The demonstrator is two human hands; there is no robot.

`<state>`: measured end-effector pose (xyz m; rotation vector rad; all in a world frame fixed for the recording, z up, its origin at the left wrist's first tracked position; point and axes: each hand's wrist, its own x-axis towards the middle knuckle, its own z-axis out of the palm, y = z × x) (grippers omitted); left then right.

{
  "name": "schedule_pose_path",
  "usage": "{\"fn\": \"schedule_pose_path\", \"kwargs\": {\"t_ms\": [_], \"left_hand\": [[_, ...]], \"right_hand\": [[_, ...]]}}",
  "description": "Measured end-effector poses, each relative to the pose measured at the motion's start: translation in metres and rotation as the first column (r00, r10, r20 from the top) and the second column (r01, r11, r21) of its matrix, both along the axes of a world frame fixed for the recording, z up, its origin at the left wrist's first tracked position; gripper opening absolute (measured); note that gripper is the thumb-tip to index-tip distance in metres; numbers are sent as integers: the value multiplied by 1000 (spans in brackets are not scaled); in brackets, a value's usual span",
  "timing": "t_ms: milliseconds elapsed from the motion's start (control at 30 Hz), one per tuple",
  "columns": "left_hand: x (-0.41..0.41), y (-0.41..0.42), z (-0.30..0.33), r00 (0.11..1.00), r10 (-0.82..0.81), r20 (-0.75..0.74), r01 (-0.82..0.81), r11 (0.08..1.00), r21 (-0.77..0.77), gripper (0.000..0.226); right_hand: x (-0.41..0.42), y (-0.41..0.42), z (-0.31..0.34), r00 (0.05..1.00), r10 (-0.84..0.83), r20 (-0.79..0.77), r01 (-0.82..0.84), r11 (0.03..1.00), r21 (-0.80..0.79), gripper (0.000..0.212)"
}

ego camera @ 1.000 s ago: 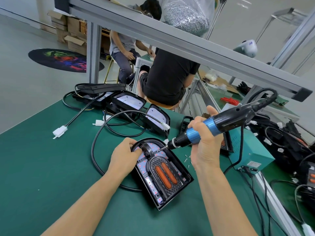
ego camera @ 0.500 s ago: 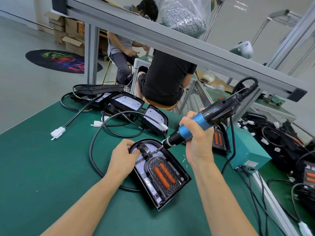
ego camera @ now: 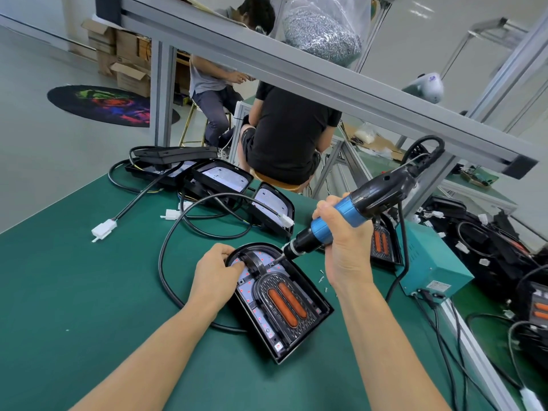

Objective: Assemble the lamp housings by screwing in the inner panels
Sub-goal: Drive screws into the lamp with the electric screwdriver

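One lamp housing (ego camera: 278,304) lies flat on the green tabletop (ego camera: 74,292) in the lower middle of the frame, its long axis running from upper left to lower right, rounded end toward the upper left and square end toward the lower right. Inside it sits one inner panel (ego camera: 281,301) with two orange strips side by side along that same axis. The left hand (ego camera: 216,277) rests on the housing's rounded end, fingers curled over the rim and onto the panel. The right hand (ego camera: 344,247) grips one blue and black electric screwdriver (ego camera: 350,215), tilted down to the left, its tip touching the panel near the upper right of the rounded end. A few loose screws (ego camera: 322,277) lie just right of the housing. Three more housings (ego camera: 219,179) with black cables (ego camera: 166,262) crowd the upper left of the tabletop; a teal box (ego camera: 430,262) stands at the right edge. Bare green tabletop spreads across the lower left.
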<state>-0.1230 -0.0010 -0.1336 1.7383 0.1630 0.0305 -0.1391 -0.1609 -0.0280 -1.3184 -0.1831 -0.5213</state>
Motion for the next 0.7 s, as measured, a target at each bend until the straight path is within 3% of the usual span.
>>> {"fn": "schedule_pose_path", "kwargs": {"t_ms": [133,333,533,700], "left_hand": [[0,1,-1,1000,-1,3,1,1000,-10,14],[1,1,-2,1000,6,1,-6,1000,-29,14],[1,1,-2,1000,7,16,-7,999,-48,15],[1,1,-3,999,10,35,-8,998,-67,15]], "right_hand": [[0,-1,-2,1000,8,6,-8,1000,-22,44],[-1,0,-1,999,31,7,-31,999,-34,48],[-2,1,0,999,28,23,-27,999,-24,48],[-3,3,-2,997,-60,38,57,995,80,36]]}}
